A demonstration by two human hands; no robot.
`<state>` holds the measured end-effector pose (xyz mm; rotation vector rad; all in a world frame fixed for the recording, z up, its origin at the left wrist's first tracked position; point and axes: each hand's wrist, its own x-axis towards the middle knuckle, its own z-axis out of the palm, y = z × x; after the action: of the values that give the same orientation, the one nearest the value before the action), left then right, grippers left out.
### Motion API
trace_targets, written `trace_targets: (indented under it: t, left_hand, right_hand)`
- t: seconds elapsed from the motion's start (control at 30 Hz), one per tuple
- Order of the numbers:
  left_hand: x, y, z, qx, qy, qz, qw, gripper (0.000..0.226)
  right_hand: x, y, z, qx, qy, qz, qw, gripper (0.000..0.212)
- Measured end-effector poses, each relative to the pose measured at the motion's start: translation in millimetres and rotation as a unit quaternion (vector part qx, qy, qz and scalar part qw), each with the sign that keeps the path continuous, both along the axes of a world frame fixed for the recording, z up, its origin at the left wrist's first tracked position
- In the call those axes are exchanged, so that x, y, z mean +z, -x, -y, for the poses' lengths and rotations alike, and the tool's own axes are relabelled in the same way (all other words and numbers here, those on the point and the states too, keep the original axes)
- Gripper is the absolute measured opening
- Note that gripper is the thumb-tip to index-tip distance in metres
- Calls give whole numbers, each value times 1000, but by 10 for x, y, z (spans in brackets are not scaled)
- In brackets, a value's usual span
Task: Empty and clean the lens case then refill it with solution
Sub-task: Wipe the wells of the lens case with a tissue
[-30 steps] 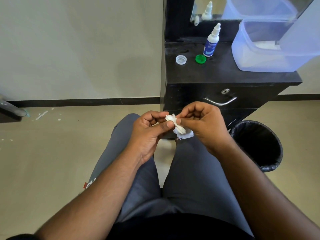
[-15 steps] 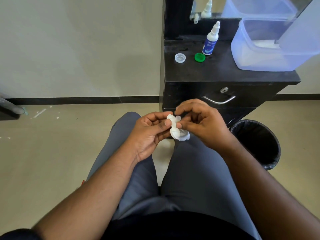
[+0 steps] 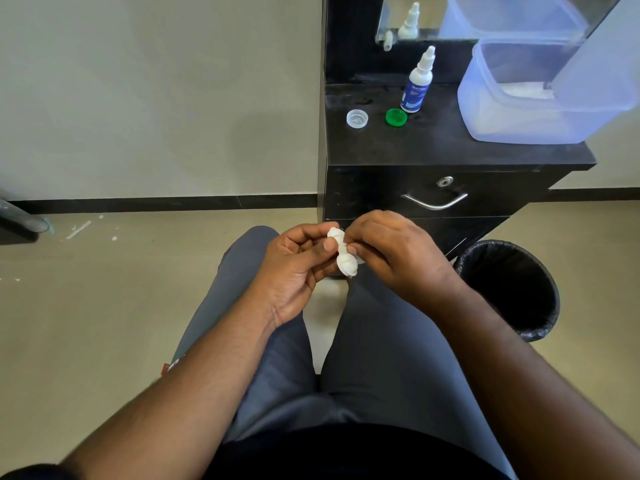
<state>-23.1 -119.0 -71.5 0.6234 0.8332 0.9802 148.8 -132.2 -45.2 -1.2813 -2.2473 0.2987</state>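
Since a second ago your hands rotated the white plastic lens case [image 3: 343,252] more upright; tissue mostly hidden now. Left hand [image 3: 294,268] pinches it, right hand [image 3: 394,252] closed on it, above your lap. Caps, solution bottle [image 3: 417,83] on black counter [image 3: 450,147].

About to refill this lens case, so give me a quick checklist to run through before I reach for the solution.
1. Lens case held in both hands: ok.
2. Wells wiped dry: cannot tell, fingers cover them.
3. Both caps off and on the counter, clear cap and green cap: ok.
4. Solution bottle upright by the green cap: ok.
5. A hand free to take it: not ok, left hand and right hand are both busy.
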Motion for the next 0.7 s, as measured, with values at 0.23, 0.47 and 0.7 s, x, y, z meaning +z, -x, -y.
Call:
trace_targets:
  t: [0.23,0.47,0.7]
  left_hand:
    - [-8,1,4,1,-7,-1,1000,28]
    - [-21,11,-16,-5,8,17,1000,27]
    - [-10,46,-32,-28,15,1,999,29]
  right_hand:
    - [-26,-5,30,-9,-8,1,1000,26]
    - [-47,-66,-16,-25,-16,11,1000,31]
    - [-62,-32,-24,-49,-8,-28,998,17]
